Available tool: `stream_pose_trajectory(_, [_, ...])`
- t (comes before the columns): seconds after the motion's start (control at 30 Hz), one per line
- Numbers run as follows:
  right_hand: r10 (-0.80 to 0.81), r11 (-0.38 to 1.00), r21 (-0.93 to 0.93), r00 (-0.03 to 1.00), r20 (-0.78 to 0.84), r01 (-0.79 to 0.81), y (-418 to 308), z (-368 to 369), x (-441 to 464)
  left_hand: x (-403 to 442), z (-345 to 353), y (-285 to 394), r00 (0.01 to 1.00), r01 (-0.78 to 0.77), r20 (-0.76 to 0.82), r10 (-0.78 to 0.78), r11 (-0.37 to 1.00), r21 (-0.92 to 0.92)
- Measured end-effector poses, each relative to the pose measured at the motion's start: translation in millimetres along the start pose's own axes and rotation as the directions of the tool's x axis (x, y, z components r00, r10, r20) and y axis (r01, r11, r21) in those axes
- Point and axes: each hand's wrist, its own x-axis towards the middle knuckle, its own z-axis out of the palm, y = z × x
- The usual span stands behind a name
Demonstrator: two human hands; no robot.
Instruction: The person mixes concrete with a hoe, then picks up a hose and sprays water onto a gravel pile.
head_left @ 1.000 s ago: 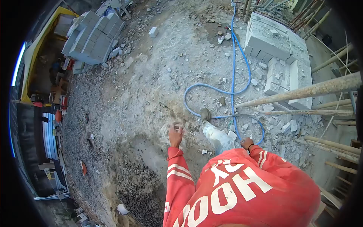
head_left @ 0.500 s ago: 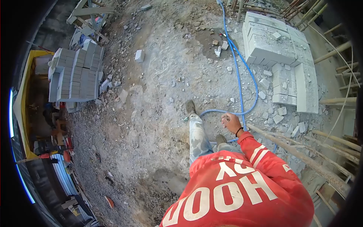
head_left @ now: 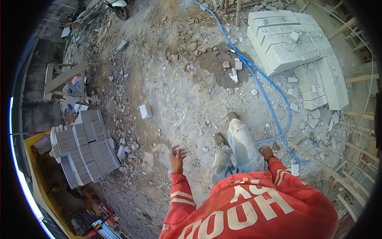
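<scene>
My left hand (head_left: 178,159) hangs over the dusty ground at my left side. Its fingers are apart and nothing is in it. Close against my right thigh, my right hand (head_left: 266,152) has its fingers curled in, with no object showing. A dark band circles that wrist. Just beyond my right hand, a blue hose (head_left: 274,113) runs in a loop along the ground, not touched by either hand. A single white block (head_left: 145,111) lies ahead to the left, well out of reach.
Stacked pale blocks (head_left: 85,145) stand at left, with larger white blocks (head_left: 296,44) at far right. Wooden poles (head_left: 330,171) lie along the right side. Broken pieces (head_left: 234,71) litter the ground. A wooden frame (head_left: 69,81) and a vehicle's wheel (head_left: 121,13) are farther off.
My left hand has come into view. My right hand has drawn back beside my thigh, and the other foot is now in front. The view has turned, and the left block stack sits lower.
</scene>
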Motion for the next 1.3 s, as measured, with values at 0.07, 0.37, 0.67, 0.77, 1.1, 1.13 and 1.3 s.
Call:
stream_pose_trajectory(0.07, [-0.006,0.993,0.114,0.999,-0.036,0.010,-62.7,-11.4,52.9,43.7,9.5,55.2,0.997,-0.080,0.022,0.079,0.996,0.040])
stream_pose_trajectory(0.37, [0.279,0.960,0.030,0.956,-0.088,-0.278,-185.3,-26.2,456.2,201.0,31.5,41.0,0.895,0.426,-0.034,-0.445,0.830,0.359])
stream_pose_trajectory(0.67, [-0.137,0.879,-0.474,0.931,-0.339,-0.044,-247.6,-31.4,926.7,238.2,80.1,113.6,0.466,0.814,-0.372,-0.803,0.224,0.536])
stream_pose_trajectory(0.77, [-0.238,0.744,-0.656,0.864,-0.443,-0.131,-233.7,-19.9,992.0,262.5,68.5,139.8,0.447,0.744,-0.413,-0.794,0.074,0.664])
stream_pose_trajectory(1.1, [-0.389,0.915,0.065,0.914,-0.115,0.398,-333.8,-57.2,678.4,367.4,-17.0,161.7,0.481,0.812,-0.020,-0.877,0.437,0.387])
stream_pose_trajectory(1.13, [-0.325,0.925,0.177,0.941,-0.090,0.336,-353.2,-69.5,637.8,379.8,-24.2,162.6,0.505,0.770,0.040,-0.862,0.471,0.429])
stream_pose_trajectory(1.3, [-0.124,0.806,0.427,0.823,-0.555,0.409,-463.7,-156.9,441.2,467.9,16.9,206.6,0.760,0.352,0.196,-0.620,0.646,0.677])
